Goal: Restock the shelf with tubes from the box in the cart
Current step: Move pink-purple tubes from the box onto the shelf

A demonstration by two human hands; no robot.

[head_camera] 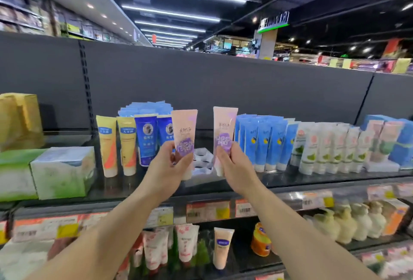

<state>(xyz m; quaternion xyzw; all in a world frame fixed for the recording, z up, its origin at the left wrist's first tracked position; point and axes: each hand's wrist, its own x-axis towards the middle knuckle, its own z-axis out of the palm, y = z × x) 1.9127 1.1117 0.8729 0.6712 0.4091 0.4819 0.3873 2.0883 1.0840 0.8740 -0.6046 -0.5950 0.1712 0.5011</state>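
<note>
Fingers (pixel 173 148) of both hands curled round pink tubes, one apiece
Left hand (pixel 166 168) grips the left tube (pixel 185 132), right hand (pixel 234 165) the right tube (pixel 224 127), both upright above the shelf (pixel 290 179), white tray (pixel 202 161) behind

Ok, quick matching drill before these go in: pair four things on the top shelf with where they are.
Things:
1. pink tubes
2. yellow tubes
3. white tray
4. green box

Places:
A. far left of the shelf, beside the yellow tubes
B. on the shelf between the two hands, slots bare
C. one in the left hand, one in the right hand
D. standing left of the dark blue tubes

Pairs: 1-C, 2-D, 3-B, 4-A
</note>
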